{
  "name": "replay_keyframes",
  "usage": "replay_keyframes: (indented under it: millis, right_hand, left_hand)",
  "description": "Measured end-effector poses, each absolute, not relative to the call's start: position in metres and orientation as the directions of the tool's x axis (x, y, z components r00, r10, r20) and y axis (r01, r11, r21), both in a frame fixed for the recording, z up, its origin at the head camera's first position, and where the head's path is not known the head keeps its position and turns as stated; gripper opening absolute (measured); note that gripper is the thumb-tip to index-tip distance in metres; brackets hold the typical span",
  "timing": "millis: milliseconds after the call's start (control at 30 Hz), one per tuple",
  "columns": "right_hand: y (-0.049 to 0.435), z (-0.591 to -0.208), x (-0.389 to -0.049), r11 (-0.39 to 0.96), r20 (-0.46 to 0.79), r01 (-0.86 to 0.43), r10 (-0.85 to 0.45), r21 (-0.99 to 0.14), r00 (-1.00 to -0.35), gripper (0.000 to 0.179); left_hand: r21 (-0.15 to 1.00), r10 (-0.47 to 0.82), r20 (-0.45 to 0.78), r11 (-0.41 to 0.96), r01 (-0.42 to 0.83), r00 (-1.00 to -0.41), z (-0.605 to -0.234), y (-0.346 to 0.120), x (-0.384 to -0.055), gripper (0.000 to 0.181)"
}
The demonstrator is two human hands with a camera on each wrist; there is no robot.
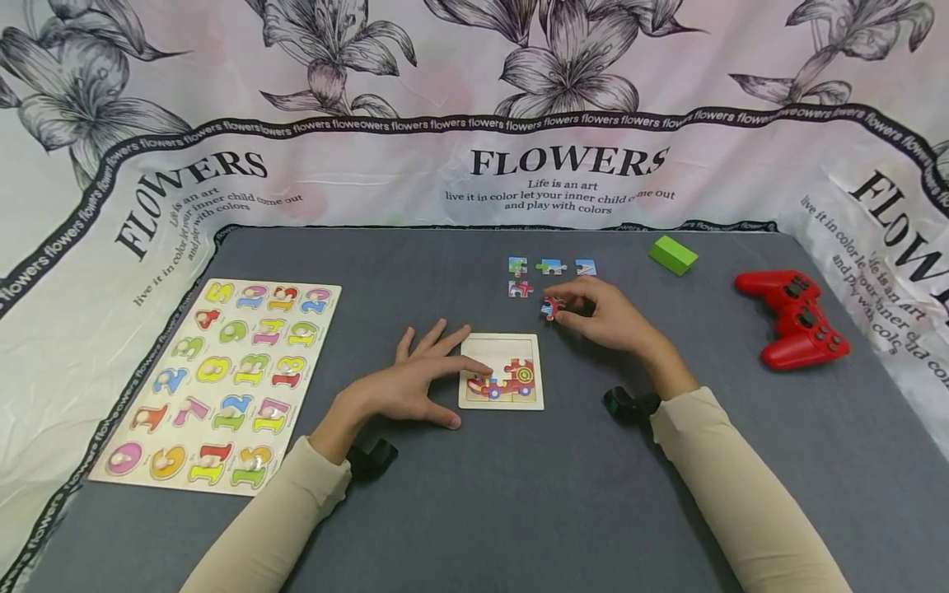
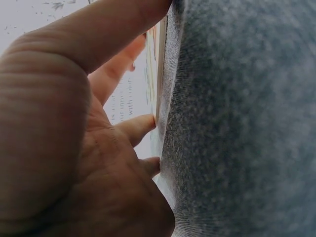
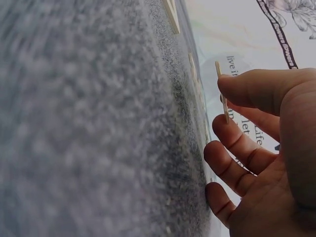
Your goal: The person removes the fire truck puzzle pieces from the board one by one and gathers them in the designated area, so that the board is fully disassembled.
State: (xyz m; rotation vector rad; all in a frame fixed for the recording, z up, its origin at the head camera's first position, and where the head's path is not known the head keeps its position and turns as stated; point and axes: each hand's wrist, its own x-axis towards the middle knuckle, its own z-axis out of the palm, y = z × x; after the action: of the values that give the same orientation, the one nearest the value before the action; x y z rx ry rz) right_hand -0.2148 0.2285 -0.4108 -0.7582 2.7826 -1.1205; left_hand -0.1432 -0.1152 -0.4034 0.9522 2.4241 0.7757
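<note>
On the gray worktop [image 1: 489, 511], I saw the left hand [image 1: 411, 383] with its grip apart, fingers spread, index finger extended onto the partly filled jigsaw tray [image 1: 489, 347], which lay flat. Farther out and to the right, the right hand [image 1: 608, 315] had its grip clamped on one jigsaw piece [image 1: 551, 309]. Four loose jigsaw pieces [image 1: 521, 289] lay near it, three in the far row. A green block [image 1: 673, 255] lay farther right, before the lettered cloth [image 1: 378, 181].
</note>
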Motion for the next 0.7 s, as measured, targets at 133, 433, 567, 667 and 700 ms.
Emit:
replay_keyframes:
  millis: [133,433,567,667,700]
  right_hand:
    - [0.2281,-0.4119,-0.2154,0.612,0.133,-0.413,-0.45,-0.674,-0.883,0.038]
    - [0.2289,-0.4133,-0.2151,0.581,0.151,-0.398,-0.427,-0.71,-0.892,0.038]
    - [0.2292,-0.4123,-0.2144,0.587,0.138,-0.388,-0.425,-0.71,-0.895,0.038]
    - [0.2303,-0.4133,-0.215,0.589,0.139,-0.385,-0.42,-0.71,-0.897,0.038]
    - [0.231,-0.4137,-0.2153,0.59,0.141,-0.387,-0.419,-0.709,-0.897,0.038]
  left_hand:
    - [0.622,0.71,-0.181,0.619,0.481,-0.68,-0.4027,-0.1154,-0.1427,0.078]
    - [0.603,0.717,-0.175,0.62,0.502,-0.675,-0.4033,-0.1154,-0.1435,0.073]
    - [0.602,0.713,-0.176,0.623,0.499,-0.678,-0.404,-0.1161,-0.144,0.073]
    - [0.602,0.712,-0.179,0.625,0.497,-0.679,-0.405,-0.1166,-0.1441,0.073]
    - [0.603,0.712,-0.178,0.624,0.497,-0.679,-0.4055,-0.1166,-0.1441,0.073]
